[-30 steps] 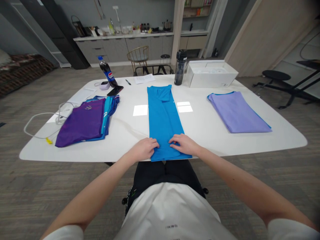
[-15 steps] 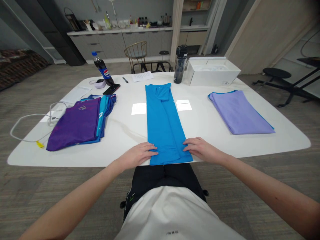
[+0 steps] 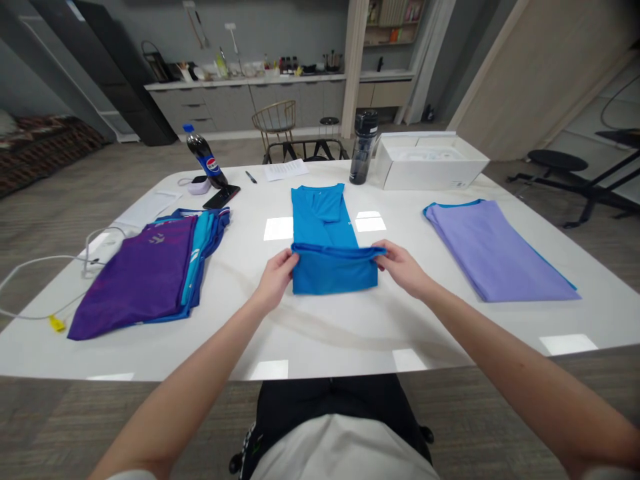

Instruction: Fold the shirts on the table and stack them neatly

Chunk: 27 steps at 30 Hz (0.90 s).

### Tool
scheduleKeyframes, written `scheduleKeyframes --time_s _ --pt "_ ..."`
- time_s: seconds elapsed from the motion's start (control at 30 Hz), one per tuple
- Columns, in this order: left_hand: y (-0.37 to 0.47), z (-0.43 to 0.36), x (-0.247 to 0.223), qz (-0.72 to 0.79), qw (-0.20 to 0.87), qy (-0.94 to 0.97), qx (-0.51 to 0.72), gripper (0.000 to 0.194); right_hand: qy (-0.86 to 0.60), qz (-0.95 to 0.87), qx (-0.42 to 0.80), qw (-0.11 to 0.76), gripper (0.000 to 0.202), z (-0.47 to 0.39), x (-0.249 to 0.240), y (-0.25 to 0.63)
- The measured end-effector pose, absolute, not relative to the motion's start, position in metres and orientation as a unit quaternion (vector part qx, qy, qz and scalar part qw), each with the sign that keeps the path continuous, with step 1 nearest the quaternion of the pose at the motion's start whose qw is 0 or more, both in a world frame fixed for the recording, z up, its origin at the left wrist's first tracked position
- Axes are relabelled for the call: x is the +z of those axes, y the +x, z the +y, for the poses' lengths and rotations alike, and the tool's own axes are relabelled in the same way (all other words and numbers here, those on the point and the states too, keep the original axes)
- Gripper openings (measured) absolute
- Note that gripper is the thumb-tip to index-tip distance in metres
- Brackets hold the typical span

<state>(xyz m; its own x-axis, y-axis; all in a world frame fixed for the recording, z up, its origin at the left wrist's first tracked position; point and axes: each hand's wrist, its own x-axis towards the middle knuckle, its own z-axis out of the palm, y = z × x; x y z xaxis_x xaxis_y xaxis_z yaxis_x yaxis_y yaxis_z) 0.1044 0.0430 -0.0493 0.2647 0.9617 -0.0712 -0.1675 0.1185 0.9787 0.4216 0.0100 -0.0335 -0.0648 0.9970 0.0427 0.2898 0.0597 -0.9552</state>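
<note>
A blue shirt [image 3: 334,270] lies lengthwise on the white table [image 3: 320,340], its near part doubled up toward the far end. My left hand [image 3: 278,275] pinches the left corner of the raised hem. At the opposite corner, my right hand [image 3: 401,265] grips the hem between thumb and fingers. The hem is stretched between both hands, a little above the layer beneath. The shirt's far end, with a folded-in flap, rests flat.
Left is a stack of shirts topped by a purple shirt [image 3: 135,273], beside a white cable [image 3: 40,257]. A folded lavender shirt [image 3: 500,250] lies right. Farther back are a cola bottle [image 3: 206,157], phone [image 3: 222,197], dark water bottle [image 3: 363,148] and white box [image 3: 430,163].
Both hands have closed on the blue shirt's near hem, lifted it and carried it away from the table's front edge, folding it over. The camera view has shifted.
</note>
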Motion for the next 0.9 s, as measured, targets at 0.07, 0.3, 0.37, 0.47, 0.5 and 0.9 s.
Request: scheduleKeyframes --time_s 0.07,0.3,0.37,0.47,0.5,0.9 --pt "0.116 0.079 -0.054 0.422 0.701 0.401 0.412 0.042 -0.603 -0.546 0.438 0.382 0.042 0.049 -0.043 0.42" --pt "0.132 0.13 -0.071 0.533 0.675 0.357 0.363 0.043 -0.732 -0.609 0.228 0.201 0.037 0.109 -0.079 0.409" --pt "0.134 0.128 -0.074 0.556 0.652 0.37 0.36 0.042 -0.733 -0.612 0.217 0.203 0.025 0.106 -0.083 0.405" --pt "0.136 0.123 -0.074 0.554 0.624 0.388 0.392 0.039 -0.705 -0.62 0.216 0.27 0.018 0.097 -0.083 0.402" --pt "0.137 0.122 -0.073 0.535 0.621 0.394 0.416 0.04 -0.689 -0.619 0.22 0.305 0.018 0.094 -0.082 0.402" --pt "0.14 0.199 -0.021 0.336 0.726 0.381 0.463 0.05 -0.575 -0.572 0.276 0.515 0.03 0.162 -0.025 0.394"
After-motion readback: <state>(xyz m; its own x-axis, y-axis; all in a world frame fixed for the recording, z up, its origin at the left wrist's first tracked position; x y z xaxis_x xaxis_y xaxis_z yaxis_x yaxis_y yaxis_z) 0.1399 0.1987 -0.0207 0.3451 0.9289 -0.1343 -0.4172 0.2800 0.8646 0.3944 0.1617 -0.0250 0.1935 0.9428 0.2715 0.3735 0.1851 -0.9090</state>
